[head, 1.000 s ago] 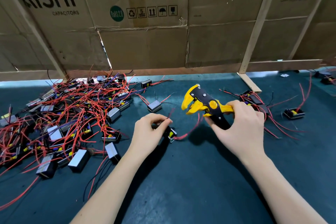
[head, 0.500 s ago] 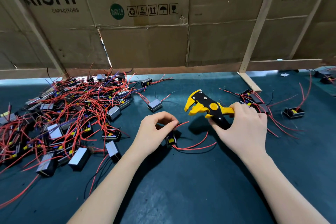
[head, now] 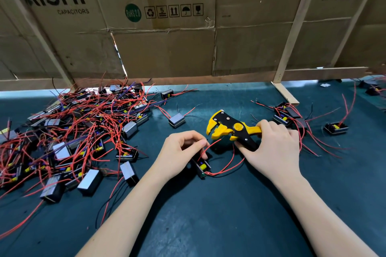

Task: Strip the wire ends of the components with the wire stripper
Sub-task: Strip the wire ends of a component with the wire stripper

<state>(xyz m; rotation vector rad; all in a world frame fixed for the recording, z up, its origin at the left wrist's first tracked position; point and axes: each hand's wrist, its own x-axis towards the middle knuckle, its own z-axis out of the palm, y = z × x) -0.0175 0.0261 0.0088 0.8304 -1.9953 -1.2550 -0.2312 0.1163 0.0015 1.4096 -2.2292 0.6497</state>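
- Head view: left hand (head: 179,152) pinches a red wire (head: 211,145) of the component (head: 201,166) on the mat (head: 208,225); right hand (head: 273,148) grips the stripper (head: 231,129).
- Step, I'd say: lining up. Next: feed the wire end between the stripper's jaws, squeeze.

A dark green mat (head: 208,225) bears heaped red-wired components (head: 83,137).

cardboard wall (head: 167,48): AiSHi print | wooden struts (head: 292,33) | dark mat (head: 208,215)
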